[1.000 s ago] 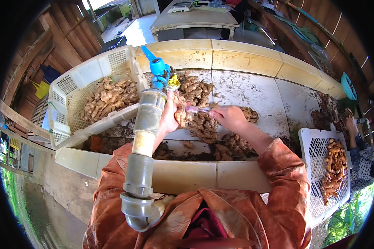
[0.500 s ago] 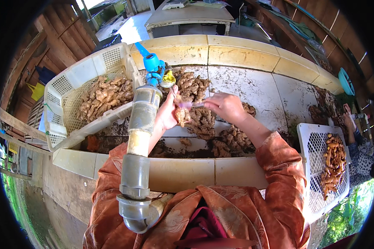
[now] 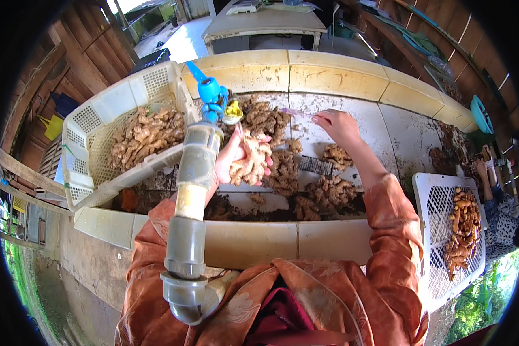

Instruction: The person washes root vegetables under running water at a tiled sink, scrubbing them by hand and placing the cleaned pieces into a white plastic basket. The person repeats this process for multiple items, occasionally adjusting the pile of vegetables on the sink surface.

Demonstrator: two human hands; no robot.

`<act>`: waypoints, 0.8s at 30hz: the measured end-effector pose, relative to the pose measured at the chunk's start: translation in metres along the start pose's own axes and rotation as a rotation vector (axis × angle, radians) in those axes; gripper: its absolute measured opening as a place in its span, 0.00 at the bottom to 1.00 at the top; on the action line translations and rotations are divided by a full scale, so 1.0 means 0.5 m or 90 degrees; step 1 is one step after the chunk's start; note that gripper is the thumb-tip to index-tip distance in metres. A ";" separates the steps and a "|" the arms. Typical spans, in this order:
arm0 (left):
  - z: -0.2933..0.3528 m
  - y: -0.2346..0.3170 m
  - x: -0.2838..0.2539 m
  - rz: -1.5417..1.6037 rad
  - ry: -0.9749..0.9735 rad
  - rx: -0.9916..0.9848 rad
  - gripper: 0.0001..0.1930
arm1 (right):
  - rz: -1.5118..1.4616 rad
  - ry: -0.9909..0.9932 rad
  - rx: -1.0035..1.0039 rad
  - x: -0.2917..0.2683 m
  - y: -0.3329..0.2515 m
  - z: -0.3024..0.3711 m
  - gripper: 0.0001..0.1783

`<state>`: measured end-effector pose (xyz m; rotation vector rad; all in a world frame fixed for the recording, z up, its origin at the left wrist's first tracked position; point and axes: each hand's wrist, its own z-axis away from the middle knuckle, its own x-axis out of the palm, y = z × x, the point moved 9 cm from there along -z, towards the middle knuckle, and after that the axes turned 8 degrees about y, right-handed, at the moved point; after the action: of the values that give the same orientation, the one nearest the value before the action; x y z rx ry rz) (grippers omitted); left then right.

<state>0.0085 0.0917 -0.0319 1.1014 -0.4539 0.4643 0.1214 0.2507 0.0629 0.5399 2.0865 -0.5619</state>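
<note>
My left hand [image 3: 227,160] is closed around a knobbly piece of pale, wet-looking ginger [image 3: 250,160], with fingertips showing at its right side. To its right, my right hand [image 3: 338,125] pinches the handle of a small brush [image 3: 297,112] with pinkish-purple bristles, held apart from the ginger. Several brown clumps of ginger [image 3: 284,173] lie on the dirty tiled basin [image 3: 352,112] under and between my hands. Among them is a dark, ridged block [image 3: 316,166], possibly a scrubbing brush.
At the left, a cream plastic crate [image 3: 92,118] holds ginger. A grey pipe [image 3: 188,245] with a blue tap [image 3: 209,89] rises close before my left forearm. At the right stand a white crate [image 3: 438,230] of orange-brown roots and another person's arm [image 3: 485,179].
My right hand has drawn the brush away from the ginger, up and to the right. The ginger in my left hand has turned, showing a broader side. The dark block is now uncovered.
</note>
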 end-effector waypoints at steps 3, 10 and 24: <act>0.001 -0.003 0.011 -0.039 -0.038 -0.018 0.48 | -0.305 -0.051 -0.256 -0.001 -0.079 0.024 0.17; 0.027 0.011 0.021 -0.101 -0.116 0.040 0.51 | -0.129 -0.127 -0.107 0.054 -0.033 0.012 0.20; 0.014 0.026 -0.025 -0.243 -0.006 0.097 0.26 | -0.360 -0.037 -0.253 0.005 -0.089 0.020 0.18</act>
<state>-0.0098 0.0885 -0.0265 1.3036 -0.2108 0.1588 0.1013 0.2098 0.0643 -0.3025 2.2132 -0.4451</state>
